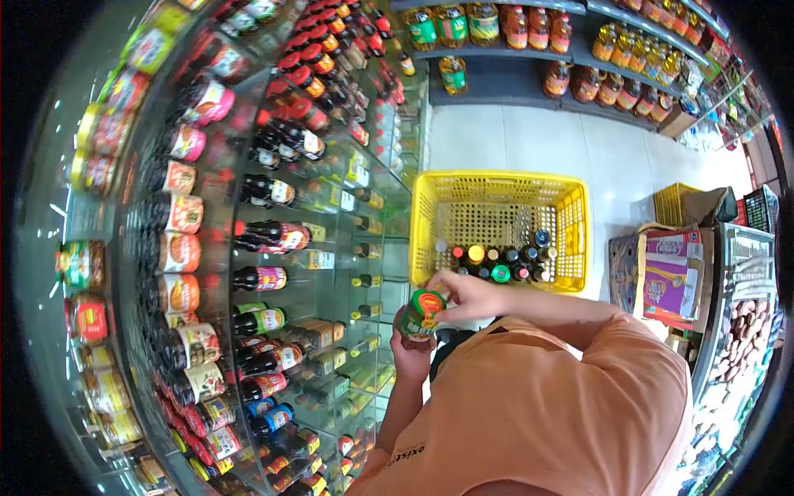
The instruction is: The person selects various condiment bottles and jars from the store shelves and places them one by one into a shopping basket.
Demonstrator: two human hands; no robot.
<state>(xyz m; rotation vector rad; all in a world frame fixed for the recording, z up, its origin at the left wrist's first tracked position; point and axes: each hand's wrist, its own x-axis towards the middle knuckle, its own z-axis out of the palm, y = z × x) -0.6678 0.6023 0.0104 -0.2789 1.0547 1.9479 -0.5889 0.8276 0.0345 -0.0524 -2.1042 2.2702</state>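
Observation:
A glass jar (418,322) with a green lid and a label is held in front of my body, just short of the yellow basket. From below, my left hand (411,354) is closed round the jar's lower part. My right hand (470,298) reaches across to its top, with fingers and thumb bent about the green lid. The jar hides some of the left fingers. Beyond my hands, the yellow plastic basket (500,180) stands on the floor. Several dark bottles (513,255) with coloured caps are grouped in its near part.
Glass shelves (339,248) with sauce bottles and jars line my left side. Oil bottles (484,25) fill a dark shelf (496,66) ahead. To the right are a purple carton (674,277), a second yellow basket (674,202) and a metal-framed bin (711,331) of brown goods.

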